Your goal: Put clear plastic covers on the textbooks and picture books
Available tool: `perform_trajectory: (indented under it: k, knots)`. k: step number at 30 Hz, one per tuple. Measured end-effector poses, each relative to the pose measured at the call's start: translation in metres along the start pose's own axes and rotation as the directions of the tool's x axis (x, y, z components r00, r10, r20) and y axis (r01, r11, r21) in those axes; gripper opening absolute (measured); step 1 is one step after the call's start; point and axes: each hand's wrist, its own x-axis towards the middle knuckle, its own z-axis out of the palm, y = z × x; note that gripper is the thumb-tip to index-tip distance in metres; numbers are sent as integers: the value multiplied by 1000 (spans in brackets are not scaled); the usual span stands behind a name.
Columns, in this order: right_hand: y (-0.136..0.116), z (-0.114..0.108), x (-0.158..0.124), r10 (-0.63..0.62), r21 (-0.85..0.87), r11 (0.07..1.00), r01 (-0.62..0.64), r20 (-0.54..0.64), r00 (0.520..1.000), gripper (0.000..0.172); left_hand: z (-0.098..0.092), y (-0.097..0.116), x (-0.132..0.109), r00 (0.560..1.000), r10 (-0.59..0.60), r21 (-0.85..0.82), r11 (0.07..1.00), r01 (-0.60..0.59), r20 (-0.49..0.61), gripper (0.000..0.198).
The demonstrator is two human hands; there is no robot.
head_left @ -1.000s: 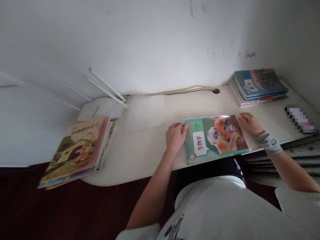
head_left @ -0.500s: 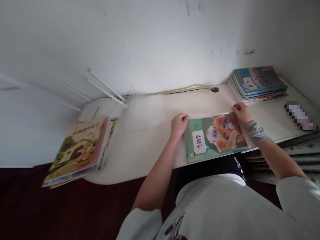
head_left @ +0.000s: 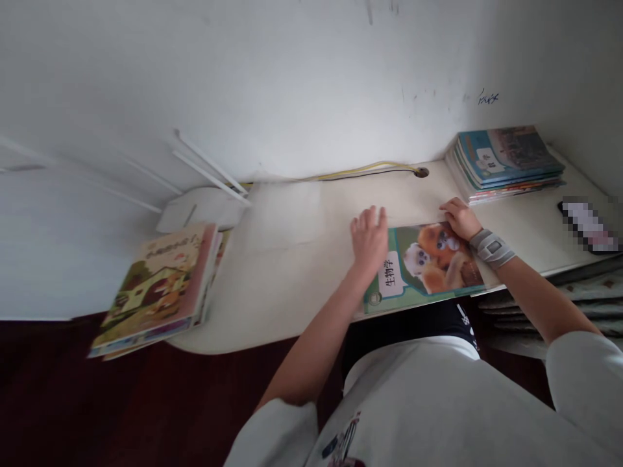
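Note:
A green book with two monkeys on its cover (head_left: pixel 433 263) lies flat on the cream desk (head_left: pixel 292 272), its near edge over the desk's front edge. My left hand (head_left: pixel 368 239) rests on the book's left part, fingers spread and flat. My right hand (head_left: pixel 459 217) sits at the book's far right corner, fingers curled onto the edge; a grey wrist strap (head_left: pixel 492 248) is on that arm.
A stack of books (head_left: pixel 506 165) lies at the desk's far right corner. Another pile of picture books (head_left: pixel 163 288) hangs over the left edge. A white router with antennas (head_left: pixel 202 207) and a yellow cable (head_left: pixel 360 173) run along the wall. A blurred dark object (head_left: pixel 586 224) lies at the right.
My left hand has moved from the book's left corner onto its cover and spread open. The right hand has shifted slightly left along the far edge, and the book lies flatter.

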Motion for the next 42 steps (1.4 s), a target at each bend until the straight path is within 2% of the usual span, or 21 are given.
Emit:
perform_trajectory:
  k: [2,4,6,8,10,12,14,16,17,19,21,23,26,31,36,42]
  knots:
    - [-7,-4,1,7,-152,988,1,51,999,38,8,29,-15,980,161,-18,987,-160,117,48]
    - [-23,-10,0,37,-284,958,-24,39,999,39,18,52,-28,945,230,-84,973,-216,232,57]
    - [-49,-14,-6,28,-338,941,-29,-9,1000,40,28,65,-37,933,247,-124,967,-222,261,62]
    - [-81,-10,-15,-26,-278,960,21,-14,1000,45,34,68,-41,938,251,-133,965,-225,239,57]
    - [-108,0,-27,-94,-155,983,99,37,995,49,36,62,-40,935,267,-150,960,-237,232,52]
    - [-119,10,-39,-113,-86,989,121,92,989,49,33,48,-36,934,268,-182,956,-229,236,50]
    - [-110,15,-49,-82,-121,988,97,122,989,50,27,24,-30,955,190,-173,973,-152,227,50]
    - [-88,14,-55,-28,-203,978,54,126,992,53,19,-6,-27,975,23,-93,996,-3,222,54]
    - [-75,11,-58,9,-237,971,19,116,993,53,15,-21,-26,968,-62,-47,996,75,244,56]
    - [-51,4,-61,97,-275,959,-75,67,993,52,9,-45,-27,961,-192,28,981,190,201,57]
    - [-33,-4,-61,202,-275,941,-197,-9,979,50,5,-57,-30,961,-256,51,966,252,107,56]
    - [-21,-9,-58,319,-253,910,-330,-83,944,44,2,-58,-30,963,-269,8,963,268,30,48]
    - [-14,-14,-48,458,-202,855,-477,-137,878,38,0,-51,-21,957,-289,-85,954,289,12,33]
    - [-11,-10,-28,551,-159,807,-568,-143,822,34,-2,-46,3,911,-412,-107,906,409,-6,24]
    - [-14,-2,-18,543,-129,820,-557,-131,829,17,0,-46,9,895,-445,-73,892,446,37,21]
    - [-32,6,-6,483,-204,843,-499,-124,867,19,-1,-47,15,934,-358,146,924,355,0,24]
